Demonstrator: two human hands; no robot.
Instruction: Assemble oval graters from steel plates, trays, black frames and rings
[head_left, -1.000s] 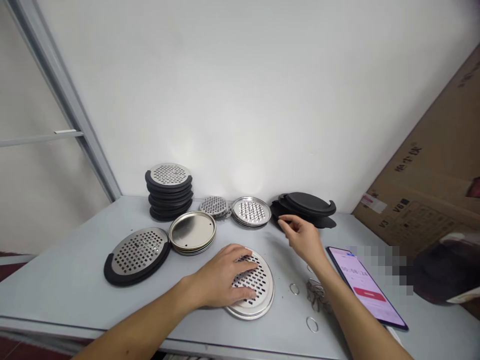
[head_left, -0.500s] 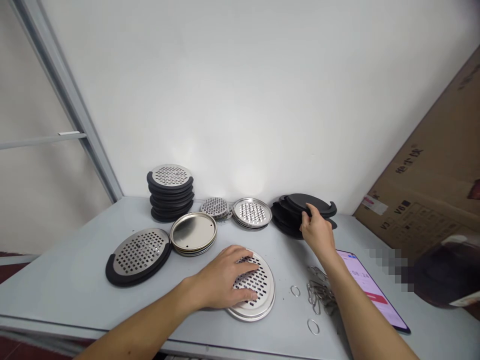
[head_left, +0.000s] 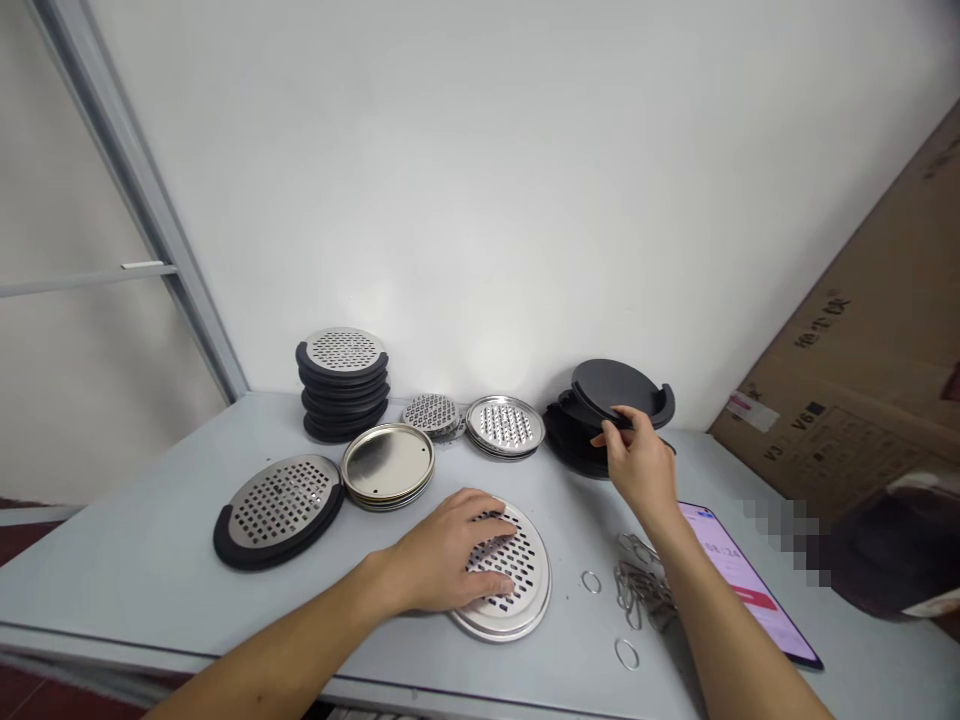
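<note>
My left hand (head_left: 457, 560) lies with fingers spread on a round perforated metal plate (head_left: 525, 560), which sits on another metal disc near the table's front edge. Between thumb and fingers, my right hand (head_left: 641, 455) pinches the near edge of a black round holder with a raised rim (head_left: 619, 387). The holder is tilted and lifted at the top of a pile of black holders (head_left: 574, 450). Below my right wrist lie a heap of metal clips (head_left: 637, 590) and loose metal rings (head_left: 626, 654).
Behind my hands are shallow metal dishes (head_left: 386, 465), small perforated discs (head_left: 430, 412) and grater-like plates (head_left: 504, 425). A stack of filled black holders (head_left: 343, 395) and a single one (head_left: 277, 510) stand left. Right are a phone-like screen (head_left: 750, 590) and a cardboard box (head_left: 847, 370).
My right hand has raised the top black holder from its pile, tipping its far side up. The left hand stays on the perforated plate.
</note>
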